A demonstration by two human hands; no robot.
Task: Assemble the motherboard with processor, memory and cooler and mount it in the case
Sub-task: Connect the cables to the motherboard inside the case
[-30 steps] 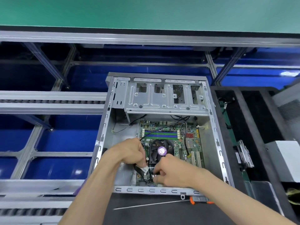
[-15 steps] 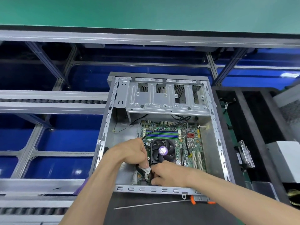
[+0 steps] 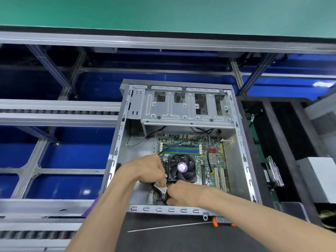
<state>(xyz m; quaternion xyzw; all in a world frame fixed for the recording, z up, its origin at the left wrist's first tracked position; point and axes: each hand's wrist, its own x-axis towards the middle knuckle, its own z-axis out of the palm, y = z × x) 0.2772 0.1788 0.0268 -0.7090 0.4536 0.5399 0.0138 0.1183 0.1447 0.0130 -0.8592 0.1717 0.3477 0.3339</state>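
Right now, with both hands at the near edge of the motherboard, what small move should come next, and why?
Probably press the white-tagged cable, pinched by the left hand, down toward the motherboard beside the cooler fan; the right hand seems to steady that spot, the connector hidden.

Head view, steeply down, close.

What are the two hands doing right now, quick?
Left hand: pinches a black cable with a white tag near the cooler fan.
Right hand: fingers curled at the same cable; whether it grips it cannot be told.
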